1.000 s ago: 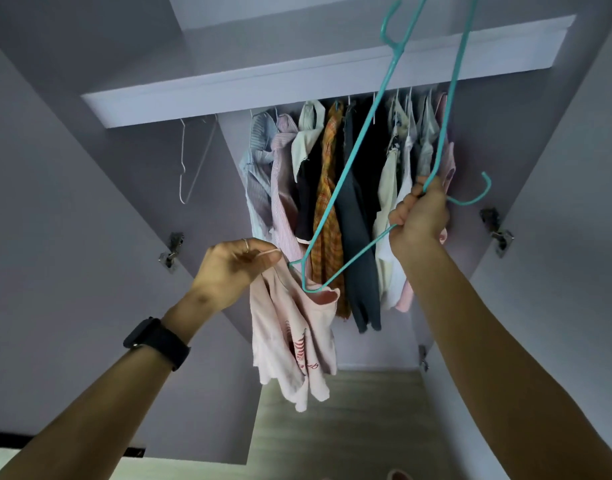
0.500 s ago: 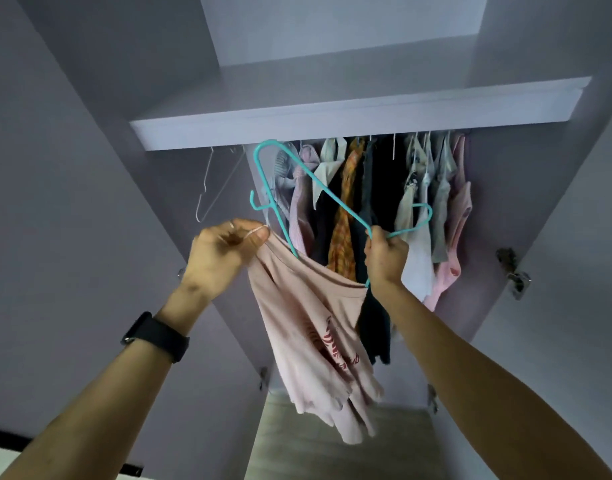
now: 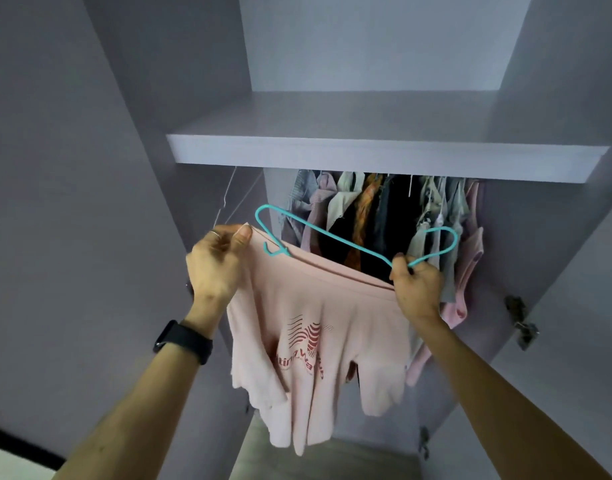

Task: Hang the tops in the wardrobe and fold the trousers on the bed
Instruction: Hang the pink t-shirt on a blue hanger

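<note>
Wardrobe (image 3: 366,157) holds hung clothes (image 3: 366,216); left grip (image 3: 216,261) pinches pink top (image 3: 315,306), right grip (image 3: 417,285) clasps teal hanger (image 3: 346,241).

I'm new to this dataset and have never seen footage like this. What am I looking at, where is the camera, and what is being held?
There is no machine here. A person wears one wide-angle camera on the head, so you see their own two arms reaching forward into an open wardrobe. The left hand, the one with a black watch on its wrist, pinches the edge of a pink top. The right hand grips a teal hanger at that same edge, which is stretched between the two hands. No table shows. Behind the hands, clothes hang under a shelf, and a bare wire hanger hangs to their left.
</note>
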### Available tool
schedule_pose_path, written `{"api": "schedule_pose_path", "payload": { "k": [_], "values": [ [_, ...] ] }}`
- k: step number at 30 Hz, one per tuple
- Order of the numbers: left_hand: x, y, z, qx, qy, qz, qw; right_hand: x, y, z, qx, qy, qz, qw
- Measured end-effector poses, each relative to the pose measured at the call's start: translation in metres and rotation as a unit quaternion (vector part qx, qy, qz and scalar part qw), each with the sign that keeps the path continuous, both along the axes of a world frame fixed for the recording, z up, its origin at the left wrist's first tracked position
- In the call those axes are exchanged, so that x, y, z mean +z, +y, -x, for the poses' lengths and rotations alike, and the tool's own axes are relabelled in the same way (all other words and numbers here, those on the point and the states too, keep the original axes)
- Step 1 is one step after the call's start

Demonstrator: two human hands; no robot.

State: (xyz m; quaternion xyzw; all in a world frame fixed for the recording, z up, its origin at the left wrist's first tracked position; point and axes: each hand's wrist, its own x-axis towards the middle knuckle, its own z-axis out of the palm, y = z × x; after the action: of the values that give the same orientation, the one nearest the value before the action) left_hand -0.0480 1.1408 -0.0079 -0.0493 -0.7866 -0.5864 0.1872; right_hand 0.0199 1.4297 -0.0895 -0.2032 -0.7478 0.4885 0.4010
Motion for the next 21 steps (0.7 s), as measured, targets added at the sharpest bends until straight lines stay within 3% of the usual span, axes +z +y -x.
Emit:
{"api": "schedule_pose_path", "payload": {
  "k": [5, 11, 16, 21],
  "values": [
    [0.005, 0.006, -0.001, -0.004, 0.030, -0.060, 0.998, 0.008, -0.004, -0.001, 0.005, 0.027, 0.084, 0.996],
    [0.009, 0.003, 0.005, -0.017, 0.051, -0.070, 0.996, 0.017, -0.004, -0.001, -0.013, 0.041, 0.116, 0.992],
    [0.011, 0.010, 0.001, -0.017, 0.054, -0.087, 0.995, 0.025, -0.004, -0.003, -0.029, 0.042, 0.023, 0.998],
    [0.018, 0.017, -0.009, -0.007, 0.098, -0.100, 0.990, 0.028, -0.007, -0.006, -0.031, 0.036, 0.020, 0.999]
  ]
}}
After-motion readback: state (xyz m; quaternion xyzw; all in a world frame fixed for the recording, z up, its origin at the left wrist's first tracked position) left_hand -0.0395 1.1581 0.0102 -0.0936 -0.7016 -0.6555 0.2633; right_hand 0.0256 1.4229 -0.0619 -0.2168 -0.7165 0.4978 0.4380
